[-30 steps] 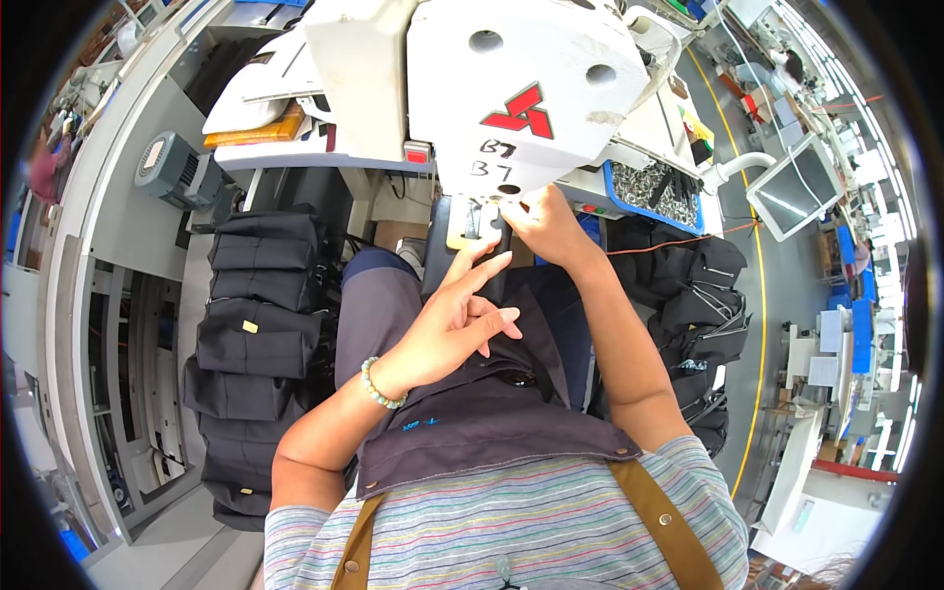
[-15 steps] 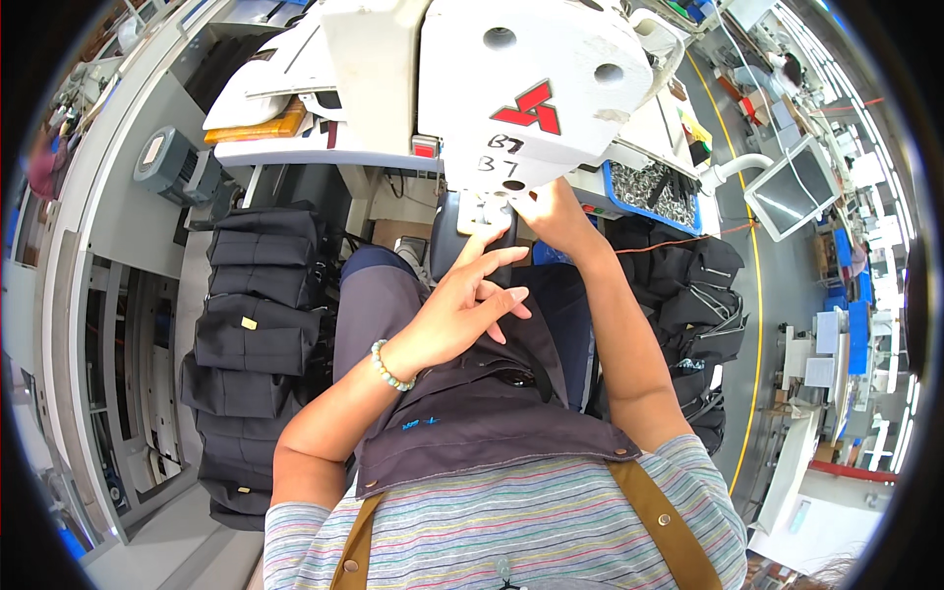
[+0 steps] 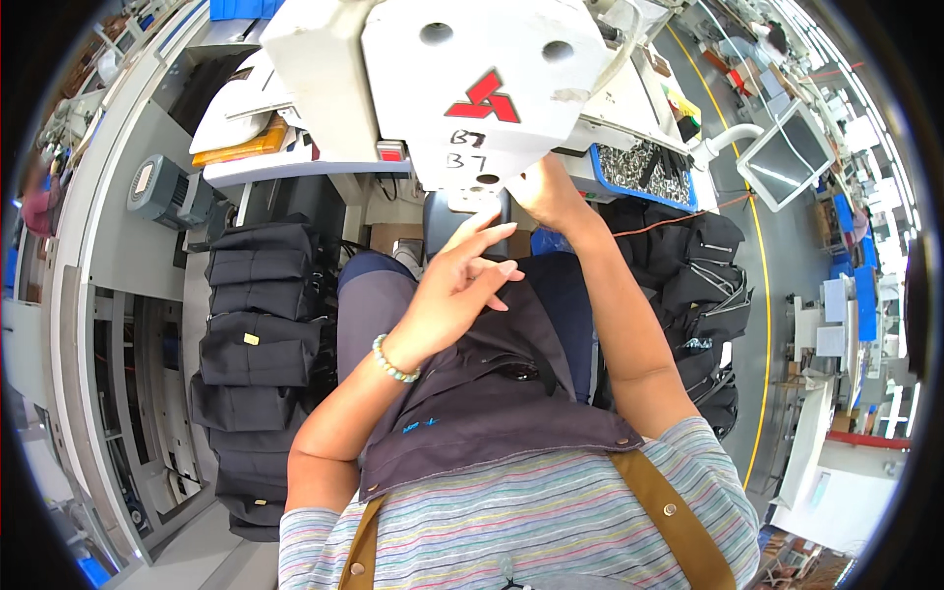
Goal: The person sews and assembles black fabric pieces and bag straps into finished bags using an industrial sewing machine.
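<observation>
The white machine head (image 3: 482,93), with a red emblem on its face, stands in front of me. Below it is a dark, narrow bed (image 3: 438,231) topped by a small pale metal plate (image 3: 470,200). My left hand (image 3: 457,295) reaches up to this plate, index finger stretched out and the others loosely bent and apart, with nothing seen in them. A beaded bracelet (image 3: 393,360) circles that wrist. My right hand (image 3: 549,202) is at the right side of the head's lower end. Its fingertips are partly hidden there, and what they touch cannot be seen.
Black fabric bags (image 3: 261,339) are stacked at my left, and more black bags with zips (image 3: 703,275) lie at my right. A blue tray (image 3: 602,177) of small metal parts sits right of the machine. Beyond are a screen (image 3: 787,162) and a grey motor (image 3: 162,192).
The whole view has shifted, so the machine head now sits farther left. Both hands stay close to the plate in nearly the same poses.
</observation>
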A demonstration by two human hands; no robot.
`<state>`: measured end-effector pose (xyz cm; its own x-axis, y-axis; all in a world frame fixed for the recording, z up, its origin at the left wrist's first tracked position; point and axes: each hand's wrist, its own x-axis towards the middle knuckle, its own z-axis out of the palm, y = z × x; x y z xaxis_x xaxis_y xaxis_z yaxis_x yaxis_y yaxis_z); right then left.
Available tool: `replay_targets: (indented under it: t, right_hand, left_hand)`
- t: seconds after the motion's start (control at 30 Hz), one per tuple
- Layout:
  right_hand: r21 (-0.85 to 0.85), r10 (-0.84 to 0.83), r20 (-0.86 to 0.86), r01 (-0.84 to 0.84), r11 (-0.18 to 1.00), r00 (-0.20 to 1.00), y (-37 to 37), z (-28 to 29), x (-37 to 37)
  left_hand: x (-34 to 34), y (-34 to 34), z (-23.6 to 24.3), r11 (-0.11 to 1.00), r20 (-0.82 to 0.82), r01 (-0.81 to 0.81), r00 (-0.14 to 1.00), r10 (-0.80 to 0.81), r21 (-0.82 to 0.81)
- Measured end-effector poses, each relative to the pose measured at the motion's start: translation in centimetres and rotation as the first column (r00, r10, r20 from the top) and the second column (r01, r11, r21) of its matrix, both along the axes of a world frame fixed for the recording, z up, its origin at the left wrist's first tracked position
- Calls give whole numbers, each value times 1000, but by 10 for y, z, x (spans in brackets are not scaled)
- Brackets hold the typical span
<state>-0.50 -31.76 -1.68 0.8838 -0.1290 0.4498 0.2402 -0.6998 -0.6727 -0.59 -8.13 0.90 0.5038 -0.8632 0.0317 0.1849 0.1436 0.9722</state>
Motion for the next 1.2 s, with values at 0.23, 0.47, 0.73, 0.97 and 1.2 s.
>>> replay_targets:
  t: [0.23,0.47,0.73,0.97,1.2]
  right_hand:
    - [197,-182,-181,217,956,967,-16,1,-40]
    - [504,-63,-113,112,856,992,7,-33,-20]
    - [647,-78,-29,78,759,997,41,-40,-30]
    - [673,-164,13,113,731,986,39,-35,-24]
    - [701,-172,-84,181,689,982,41,-43,-30]
  left_hand:
    - [65,51,-20,945,54,-326,944,325,12]
    - [109,0,-52,925,347,-360,888,302,117]
    - [112,-19,-68,908,537,-404,792,289,107]
    - [105,-26,-55,919,368,-394,858,357,29]
    - [102,-21,-62,915,251,-396,896,366,77]
